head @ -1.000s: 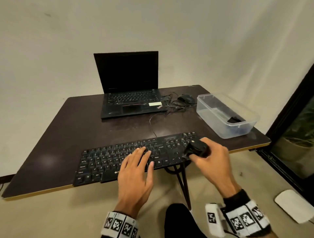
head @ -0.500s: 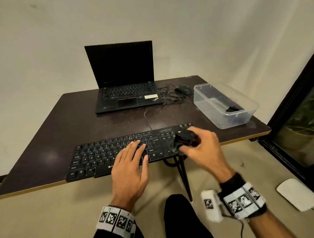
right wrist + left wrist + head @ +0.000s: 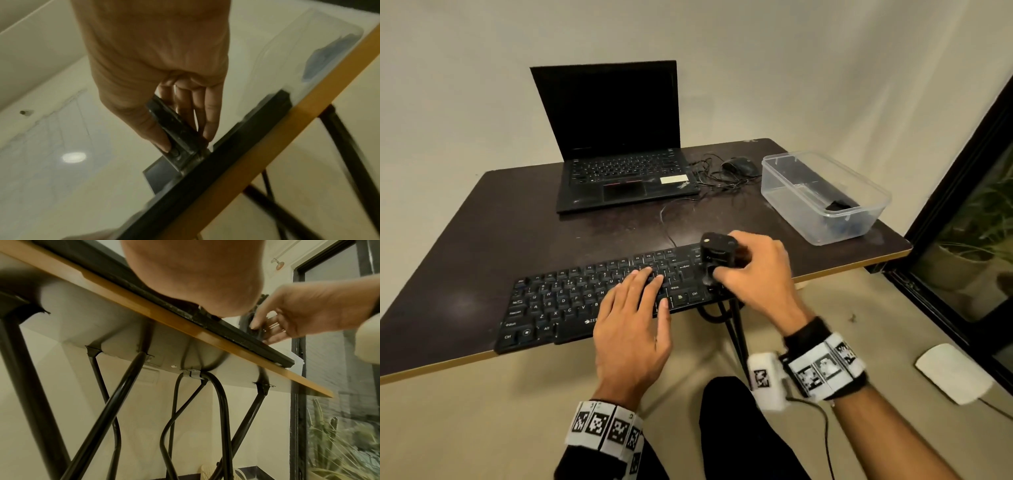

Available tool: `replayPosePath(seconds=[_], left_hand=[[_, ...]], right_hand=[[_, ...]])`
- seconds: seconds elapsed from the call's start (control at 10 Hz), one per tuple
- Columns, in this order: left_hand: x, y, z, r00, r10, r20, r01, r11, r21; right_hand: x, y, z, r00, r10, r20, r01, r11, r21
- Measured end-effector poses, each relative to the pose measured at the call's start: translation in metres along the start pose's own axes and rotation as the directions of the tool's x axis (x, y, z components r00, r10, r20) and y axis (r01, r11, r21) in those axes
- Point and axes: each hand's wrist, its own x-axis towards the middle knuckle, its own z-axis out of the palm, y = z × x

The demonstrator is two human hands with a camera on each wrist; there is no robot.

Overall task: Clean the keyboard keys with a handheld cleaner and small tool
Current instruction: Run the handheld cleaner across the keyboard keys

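The right hand (image 3: 756,274) is clamping the black handheld cleaner (image 3: 717,262) against the right end of the keyboard (image 3: 571,301), while the left hand (image 3: 631,320), fingers flat, is steadying the middle keys, suggesting cleaning is underway with most rows apparently outstanding.

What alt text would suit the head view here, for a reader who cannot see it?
A right hand grips a black handheld cleaner on the right end of a black keyboard; the left hand rests flat on the keys. Behind them on the dark table are an open laptop, a mouse and a clear plastic container.
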Motion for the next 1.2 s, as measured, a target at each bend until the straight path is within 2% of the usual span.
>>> replayPosePath(seconds=[0.1, 0.2, 0.3, 0.4, 0.5, 0.6, 0.7, 0.8, 0.9, 1.0, 1.2], left_hand=[[0.0, 0.001, 0.003, 1.0, -0.012, -0.011, 0.012, 1.0, 0.009], [0.001, 0.003, 0.005, 0.999, -0.028, -0.042, 0.028, 1.0, 0.001], [0.0, 0.004, 0.004, 0.999, -0.02, -0.044, 0.02, 1.0, 0.002], [0.001, 0.003, 0.002, 1.0, -0.014, -0.026, 0.014, 1.0, 0.012], [0.0, 0.001, 0.0, 1.0, -0.01, 0.001, 0.01, 1.0, 0.012], [0.0, 0.002, 0.001, 1.0, -0.021, 0.018, 0.021, 1.0, -0.006], [0.001, 0.003, 0.002, 0.999, -0.044, 0.028, 0.045, 0.999, -0.007], [0.0, 0.005, 0.0, 0.999, -0.04, 0.023, 0.041, 0.999, -0.008], [0.001, 0.004, -0.002, 0.999, -0.034, 0.034, 0.034, 0.999, 0.0], [0.0, 0.003, -0.003, 0.999, -0.028, 0.033, 0.028, 1.0, 0.0], [0.001, 0.005, -0.003, 0.997, -0.051, 0.054, 0.052, 0.999, -0.005]], right_hand=[[0.012, 0.033, -0.036, 0.978, 0.165, -0.126, -0.172, 0.984, -0.041], [0.016, 0.04, -0.055, 0.958, 0.188, -0.214, -0.21, 0.974, -0.082], [0.016, 0.019, -0.031, 0.977, 0.167, -0.136, -0.171, 0.985, -0.02], [0.007, -0.016, 0.013, 0.999, 0.028, 0.029, -0.028, 1.0, 0.011], [0.01, -0.021, 0.018, 0.998, -0.037, 0.047, 0.038, 0.999, -0.016], [0.026, 0.014, -0.018, 0.992, 0.119, -0.048, -0.122, 0.989, -0.081], [0.038, 0.038, -0.048, 0.966, 0.17, -0.194, -0.202, 0.965, -0.166], [0.039, 0.024, -0.036, 0.976, 0.195, -0.101, -0.2, 0.979, -0.046], [0.032, -0.007, 0.008, 0.998, 0.065, 0.0, -0.065, 0.997, -0.045], [0.034, -0.02, 0.024, 0.999, -0.012, 0.044, 0.014, 0.998, -0.064], [0.062, 0.017, -0.021, 0.977, 0.199, -0.082, -0.209, 0.967, -0.148]])
